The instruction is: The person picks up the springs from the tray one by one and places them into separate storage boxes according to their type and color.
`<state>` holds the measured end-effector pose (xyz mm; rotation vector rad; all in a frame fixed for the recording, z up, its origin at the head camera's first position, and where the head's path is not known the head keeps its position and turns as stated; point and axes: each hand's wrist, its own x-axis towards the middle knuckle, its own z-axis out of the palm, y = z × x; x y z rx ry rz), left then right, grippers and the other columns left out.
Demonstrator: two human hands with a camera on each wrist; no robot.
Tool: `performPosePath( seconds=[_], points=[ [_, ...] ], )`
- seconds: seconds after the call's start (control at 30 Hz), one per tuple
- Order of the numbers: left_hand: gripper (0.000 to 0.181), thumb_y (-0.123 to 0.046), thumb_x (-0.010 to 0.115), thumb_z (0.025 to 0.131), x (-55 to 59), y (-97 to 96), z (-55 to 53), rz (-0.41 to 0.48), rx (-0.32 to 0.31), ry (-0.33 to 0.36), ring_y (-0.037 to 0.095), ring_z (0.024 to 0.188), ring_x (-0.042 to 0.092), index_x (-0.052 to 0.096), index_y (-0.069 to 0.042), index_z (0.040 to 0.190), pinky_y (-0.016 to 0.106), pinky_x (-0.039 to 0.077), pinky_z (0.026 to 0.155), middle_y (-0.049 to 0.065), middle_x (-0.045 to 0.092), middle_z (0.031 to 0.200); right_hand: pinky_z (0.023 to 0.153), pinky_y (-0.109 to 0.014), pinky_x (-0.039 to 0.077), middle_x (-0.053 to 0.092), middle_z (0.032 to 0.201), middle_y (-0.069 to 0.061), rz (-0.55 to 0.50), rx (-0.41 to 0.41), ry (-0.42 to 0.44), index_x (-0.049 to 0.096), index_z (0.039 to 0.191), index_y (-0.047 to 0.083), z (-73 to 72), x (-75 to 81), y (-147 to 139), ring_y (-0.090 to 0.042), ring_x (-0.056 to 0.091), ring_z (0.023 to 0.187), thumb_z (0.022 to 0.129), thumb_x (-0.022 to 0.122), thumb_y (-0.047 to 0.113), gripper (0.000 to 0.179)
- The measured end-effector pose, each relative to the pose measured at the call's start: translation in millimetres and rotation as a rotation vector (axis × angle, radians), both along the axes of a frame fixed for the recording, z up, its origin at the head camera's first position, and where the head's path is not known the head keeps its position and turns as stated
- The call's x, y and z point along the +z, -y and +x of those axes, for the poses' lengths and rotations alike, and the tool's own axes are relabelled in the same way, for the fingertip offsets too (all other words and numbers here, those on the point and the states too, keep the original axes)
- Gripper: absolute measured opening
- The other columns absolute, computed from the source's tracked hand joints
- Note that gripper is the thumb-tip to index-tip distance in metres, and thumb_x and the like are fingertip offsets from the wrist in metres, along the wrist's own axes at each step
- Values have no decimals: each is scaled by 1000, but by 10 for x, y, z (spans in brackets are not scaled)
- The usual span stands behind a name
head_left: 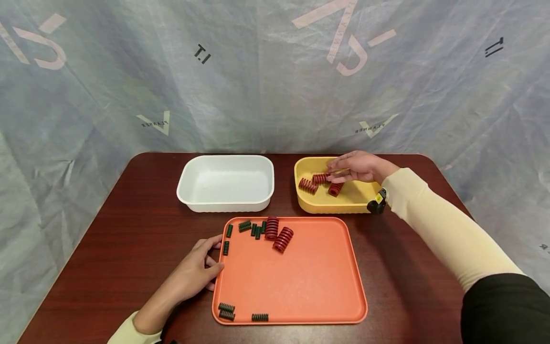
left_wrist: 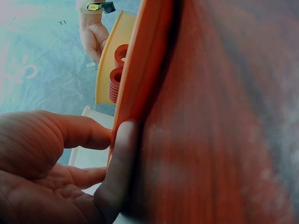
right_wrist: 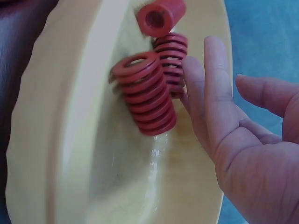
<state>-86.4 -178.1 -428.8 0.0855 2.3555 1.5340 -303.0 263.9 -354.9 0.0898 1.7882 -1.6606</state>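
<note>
My left hand (head_left: 193, 272) holds the left rim of the orange tray (head_left: 318, 272); in the left wrist view, fingers lie on both sides of its edge. My right hand (head_left: 358, 166) hovers over the yellow bin (head_left: 326, 209), fingers extended and nothing in its grasp. Beside its fingertips lie red coil springs (right_wrist: 147, 95), three in all, within the bin. Two more red springs (head_left: 283, 240) rest near the tray's back edge. Several small dark green springs (head_left: 245, 226) sit along the tray's back left, with others (head_left: 259, 317) by the front edge.
A white bin (head_left: 225, 207) stands behind the tray, left of the yellow one. Everything is on a dark reddish-brown table (head_left: 107, 248). Grey printed sheeting (head_left: 266, 86) hangs behind it.
</note>
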Motion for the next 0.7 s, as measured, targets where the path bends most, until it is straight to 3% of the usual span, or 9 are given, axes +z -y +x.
performPosePath(
  seconds=[0.23, 0.43, 0.7],
  points=[
    [66, 10, 66, 93, 9, -7, -1, 8, -1, 1, 23, 79, 64, 41, 0, 154, 36, 61, 49, 21, 43, 138, 102, -38, 55, 25, 162, -32, -34, 17, -34, 26, 157, -12, 115, 81, 30, -27, 66, 120, 112, 41, 7, 51],
    [66, 9, 65, 94, 2, -7, -1, 9, -4, 2, 23, 78, 64, 41, -1, 154, 36, 61, 49, 21, 42, 138, 99, -40, 57, 31, 160, -31, -79, 28, -47, 31, 155, -11, 241, 119, 61, -31, 67, 117, 111, 45, 7, 49],
    [66, 9, 65, 94, 3, -7, -2, 9, -2, 8, 23, 79, 65, 41, -2, 154, 36, 61, 49, 20, 42, 139, 94, -44, 60, 54, 149, -19, -114, 72, -77, 35, 154, -8, 405, 178, 108, -35, 67, 118, 109, 51, 10, 51]
  ],
)
